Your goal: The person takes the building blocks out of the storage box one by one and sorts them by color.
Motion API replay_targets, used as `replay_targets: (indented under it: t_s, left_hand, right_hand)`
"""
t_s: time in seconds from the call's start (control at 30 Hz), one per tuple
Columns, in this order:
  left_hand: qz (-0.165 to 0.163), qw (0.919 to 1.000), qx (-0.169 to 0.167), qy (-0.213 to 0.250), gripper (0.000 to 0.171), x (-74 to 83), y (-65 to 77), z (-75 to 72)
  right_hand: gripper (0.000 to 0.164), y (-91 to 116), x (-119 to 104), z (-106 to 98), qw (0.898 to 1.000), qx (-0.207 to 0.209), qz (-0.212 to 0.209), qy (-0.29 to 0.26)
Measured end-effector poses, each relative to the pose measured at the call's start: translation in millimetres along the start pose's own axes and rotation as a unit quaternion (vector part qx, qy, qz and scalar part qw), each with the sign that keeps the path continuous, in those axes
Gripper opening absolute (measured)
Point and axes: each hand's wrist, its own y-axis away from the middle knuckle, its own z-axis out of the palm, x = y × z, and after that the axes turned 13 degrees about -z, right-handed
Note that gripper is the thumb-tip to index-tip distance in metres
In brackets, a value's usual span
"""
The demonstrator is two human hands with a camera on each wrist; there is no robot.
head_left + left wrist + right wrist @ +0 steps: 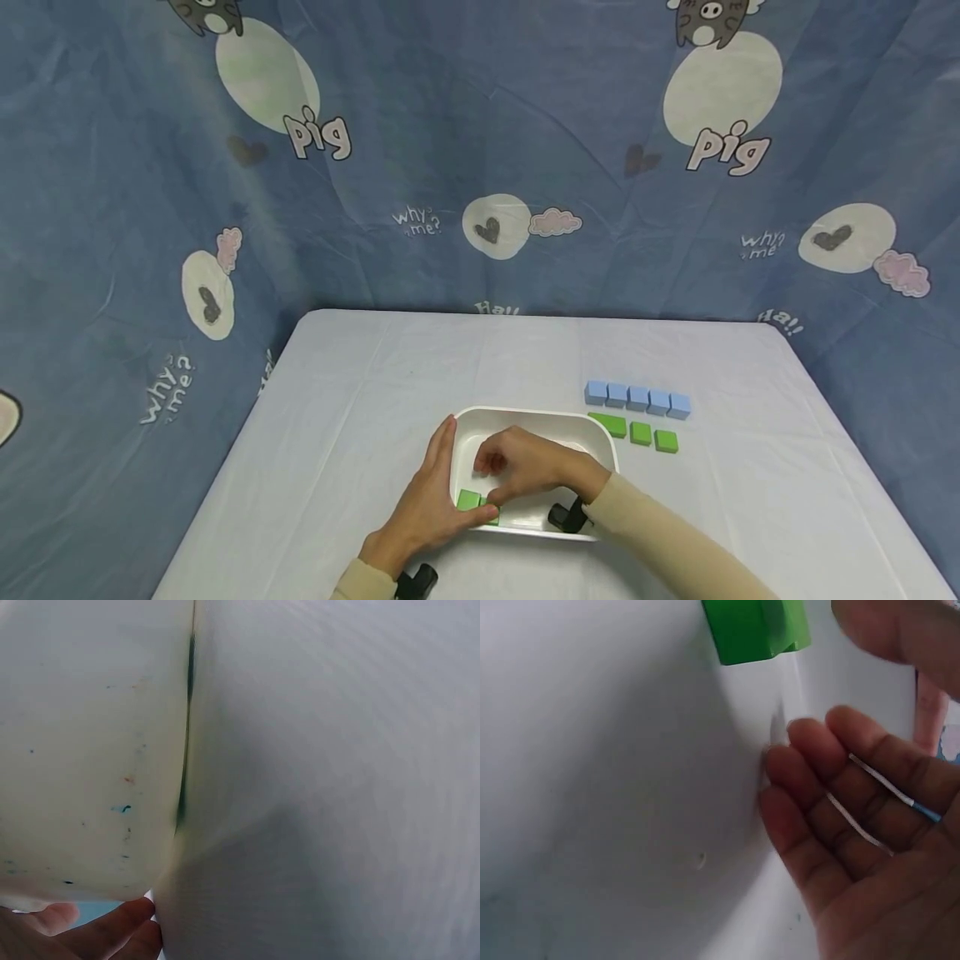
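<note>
A white tray point(540, 417) with rounded corners sits near the table's front. My left hand point(427, 500) grips its front left corner, fingers along the outer left side and thumb over the front rim. Its fingertips point(139, 911) touch the tray wall point(90, 750) in the left wrist view. Inside the tray, green blocks point(468, 500) lie in that same corner, partly covered by the thumb. Over the tray, my right hand point(528, 462) has loosely bent fingers and holds nothing. One green block point(754, 630) shows beyond its fingertips point(780, 814) in the right wrist view.
Right of the tray, several blue cubes point(637, 398) form a row. Nearer, a row of green blocks point(641, 433) starts beside the tray's back right corner. A white cloth covers the table point(375, 375). Behind hangs a blue printed curtain point(420, 100).
</note>
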Motion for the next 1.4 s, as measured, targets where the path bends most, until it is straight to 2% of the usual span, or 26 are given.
replay_targets:
  t_s: [0.2,0.43,0.67,1.13,1.4]
  left_hand:
    - [0.006,1.0000,0.001,0.001,0.136,-0.8,-0.3,0.5]
    - [-0.002,1.0000,0.003,0.006,0.141,-1.3,-0.4,0.9]
    - [0.010,0.9999,0.009,0.007,0.137,-2.6,-0.7,0.1]
    - [0.007,0.9999,0.011,0.005,0.135,-1.4,-0.8,1.2]
    - [0.002,0.9999,0.007,0.010,0.133,1.2,-0.3,2.1]
  right_hand:
    - [0.036,-1.2,1.0,4.9,0.999,-0.027,-0.015,0.027]
    - [0.042,-2.3,-2.8,10.2,0.995,-0.052,-0.033,0.074]
    - [0.038,-2.2,-3.7,11.8,0.993,-0.056,-0.039,0.100]
    - [0.031,-2.2,0.1,9.2,0.989,-0.058,-0.059,0.124]
    - [0.031,-2.6,-2.4,1.0,0.993,-0.050,-0.036,0.104]
